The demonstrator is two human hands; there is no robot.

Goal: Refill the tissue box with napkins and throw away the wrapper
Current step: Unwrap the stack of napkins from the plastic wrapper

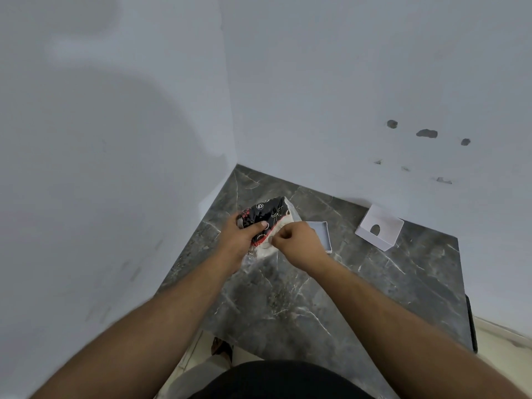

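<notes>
Napkin pack [266, 218] gripped by left hand [241, 237], right hand [296, 240] fingers pinching wrapper; tissue box [378, 227] well apart

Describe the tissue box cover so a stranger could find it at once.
Start at the dark marble table in the white corner. Near its far right edge, against the wall, lies the tissue box cover: white, tipped over, and the only piece with an oval hole.

I see the tabletop [302, 298] filling the lower centre of the frame, set into a corner between two walls. At frame centre my left hand [240, 236] and right hand [298, 240] meet on the napkin pack [266, 214]. Just right of them lies the box tray [322, 233]; farther right, near the wall, the box cover [380, 227].
</notes>
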